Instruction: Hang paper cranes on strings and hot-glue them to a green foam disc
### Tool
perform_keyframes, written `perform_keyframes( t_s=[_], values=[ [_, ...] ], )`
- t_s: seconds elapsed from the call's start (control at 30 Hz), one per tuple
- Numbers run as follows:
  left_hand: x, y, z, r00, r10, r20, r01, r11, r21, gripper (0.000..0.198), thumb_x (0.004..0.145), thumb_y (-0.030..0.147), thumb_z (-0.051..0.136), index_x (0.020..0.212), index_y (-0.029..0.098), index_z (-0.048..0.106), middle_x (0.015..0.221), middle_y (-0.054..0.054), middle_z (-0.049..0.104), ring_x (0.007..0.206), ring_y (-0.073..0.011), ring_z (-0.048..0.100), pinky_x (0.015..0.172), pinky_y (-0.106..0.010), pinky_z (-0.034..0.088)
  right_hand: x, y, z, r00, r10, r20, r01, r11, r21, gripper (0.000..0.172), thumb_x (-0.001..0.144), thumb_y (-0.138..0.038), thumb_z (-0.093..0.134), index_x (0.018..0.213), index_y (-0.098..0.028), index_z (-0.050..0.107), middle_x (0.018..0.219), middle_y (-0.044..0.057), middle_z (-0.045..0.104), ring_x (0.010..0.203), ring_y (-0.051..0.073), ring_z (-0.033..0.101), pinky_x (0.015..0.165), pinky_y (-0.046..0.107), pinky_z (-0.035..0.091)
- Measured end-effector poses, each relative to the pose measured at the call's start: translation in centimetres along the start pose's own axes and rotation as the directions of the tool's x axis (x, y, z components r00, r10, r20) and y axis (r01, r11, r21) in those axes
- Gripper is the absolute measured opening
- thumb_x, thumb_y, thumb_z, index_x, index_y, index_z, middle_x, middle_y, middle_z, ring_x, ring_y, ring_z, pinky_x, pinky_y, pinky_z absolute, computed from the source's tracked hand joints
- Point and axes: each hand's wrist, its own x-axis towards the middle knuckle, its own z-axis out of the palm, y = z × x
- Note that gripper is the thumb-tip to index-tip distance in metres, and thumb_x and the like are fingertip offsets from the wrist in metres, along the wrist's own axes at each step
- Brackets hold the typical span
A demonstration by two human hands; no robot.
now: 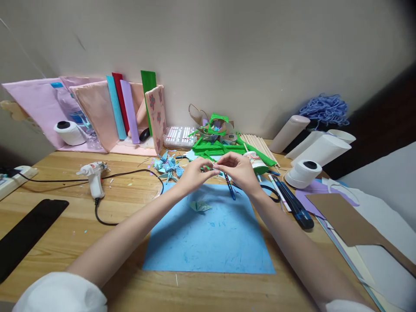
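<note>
Above the far part of a blue sheet (211,242), my left hand (194,177) and my right hand (239,171) meet at the fingertips. Both are closed in a pinch; whatever lies between the fingers is too small to make out. Below them a small pale green folded paper piece (200,206) shows over the sheet; whether it lies there or hangs I cannot tell. A dark blue pen (230,187) is just under my right hand. Beyond my left hand sits a pile of light blue folded paper pieces (169,166).
A hot glue gun (95,175) with its cord and a black phone (32,236) lie left. Green paper strips (217,149), markers (180,136) and wooden sticks (258,145) fill the back. To the right are a utility knife (295,203), a thread spool (303,174) and brown card (344,216).
</note>
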Motion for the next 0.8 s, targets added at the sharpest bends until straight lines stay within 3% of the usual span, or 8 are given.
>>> perform_keyframes(
  t_s=[0.13,0.27,0.43,0.6,0.7,0.8],
  values=[
    [1.8,-0.2,0.9,0.999,-0.017,-0.034,0.016,0.999,-0.040,0.017,0.077,0.030,0.061,0.078,0.015,0.070,0.076,-0.003,0.070,0.071,-0.0145,0.060,0.066,-0.025,0.042,0.6,0.6,-1.0,1.000,0.015,-0.008,-0.015,1.000,-0.011,0.026,0.062,-0.038,0.075,0.071,-0.018,0.062,0.072,0.002,0.065,0.069,0.016,0.062,0.070,0.032,0.051],
    [2.4,-0.4,1.2,0.998,-0.015,-0.054,0.013,0.999,-0.029,0.022,0.076,0.035,0.062,0.076,0.015,0.071,0.077,-0.004,0.072,0.070,-0.0153,0.061,0.065,-0.025,0.043,1.1,1.2,-1.9,1.000,-0.008,-0.025,0.006,0.998,-0.065,0.022,0.064,-0.035,0.072,0.071,-0.017,0.061,0.072,0.003,0.065,0.071,0.017,0.062,0.071,0.032,0.051],
    [2.5,-1.6,1.7,0.991,-0.114,-0.076,0.112,0.993,-0.032,0.027,0.076,0.038,0.060,0.077,0.013,0.072,0.076,-0.006,0.072,0.069,-0.0162,0.062,0.062,-0.025,0.043,2.0,0.9,-3.7,0.969,-0.085,-0.234,0.064,0.993,-0.096,0.016,0.066,-0.027,0.067,0.071,-0.019,0.055,0.071,0.001,0.061,0.071,0.015,0.060,0.073,0.032,0.050],
    [2.3,-2.8,2.2,0.991,-0.132,0.012,0.122,0.943,0.308,0.025,0.083,0.033,0.052,0.088,0.016,0.071,0.089,-0.009,0.071,0.081,-0.0207,0.063,0.070,-0.028,0.042,2.5,-0.8,-6.2,0.898,-0.102,-0.429,0.176,0.975,0.136,0.011,0.070,-0.023,0.059,0.075,-0.022,0.050,0.073,-0.002,0.054,0.071,0.012,0.060,0.069,0.026,0.049],
    [1.9,-2.6,1.8,0.985,-0.150,0.085,0.092,0.876,0.474,0.027,0.086,0.026,0.046,0.101,0.014,0.065,0.102,-0.013,0.067,0.093,-0.0246,0.061,0.074,-0.031,0.041,2.2,-1.7,-6.7,0.932,-0.021,-0.361,0.100,0.975,0.199,0.010,0.070,-0.023,0.057,0.072,-0.022,0.047,0.065,-0.005,0.045,0.050,0.006,0.047,0.047,0.020,0.039],
    [0.4,-1.5,0.4,0.992,-0.119,0.051,0.072,0.836,0.545,0.028,0.089,0.026,0.039,0.106,0.014,0.058,0.106,-0.013,0.063,0.097,-0.0241,0.058,0.075,-0.031,0.039,1.3,-2.3,-6.1,0.981,0.102,-0.164,-0.067,0.977,0.205,0.009,0.071,-0.027,0.058,0.077,-0.022,0.054,0.058,-0.007,0.038,0.040,0.004,0.028,0.036,0.020,0.021]
  ],
)
